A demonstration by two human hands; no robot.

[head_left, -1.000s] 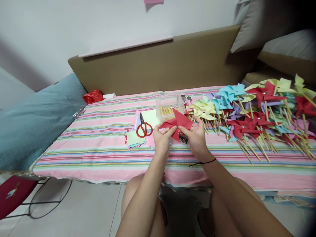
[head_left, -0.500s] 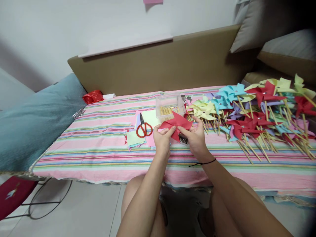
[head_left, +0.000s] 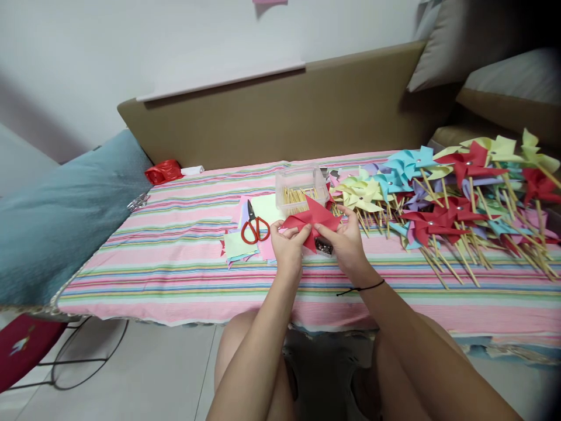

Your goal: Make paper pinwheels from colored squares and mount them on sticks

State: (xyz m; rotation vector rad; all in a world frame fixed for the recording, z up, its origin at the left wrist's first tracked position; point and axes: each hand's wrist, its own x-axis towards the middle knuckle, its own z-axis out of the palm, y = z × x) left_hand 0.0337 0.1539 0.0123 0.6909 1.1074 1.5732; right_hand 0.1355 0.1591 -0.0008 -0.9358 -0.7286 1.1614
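A red paper pinwheel (head_left: pixel 314 215) is pinched between both hands, its blades folded toward the middle. My left hand (head_left: pixel 287 244) grips its left side, with the thumb near the centre. On the other side my right hand (head_left: pixel 346 238) holds it, thumb also pressing by the centre. Just under the right hand sits a small box of metal pins (head_left: pixel 324 245), partly covered. Behind the pinwheel stands a clear plastic box (head_left: pixel 301 175) with many thin wooden sticks (head_left: pixel 295 196). Red-handled scissors (head_left: pixel 255 225) lie on paper sheets to the left.
Many finished pinwheels (head_left: pixel 432 222) on sticks are heaped at the right. Coloured paper squares (head_left: pixel 241 245) lie by the scissors. A red plastic bag (head_left: pixel 163 172) rests at the far left of the striped cloth (head_left: pixel 175 251). A red stool (head_left: pixel 30 348) stands on the floor.
Both hands keep their pinch on the red pinwheel, with hardly any movement. The whole view has shifted very slightly.
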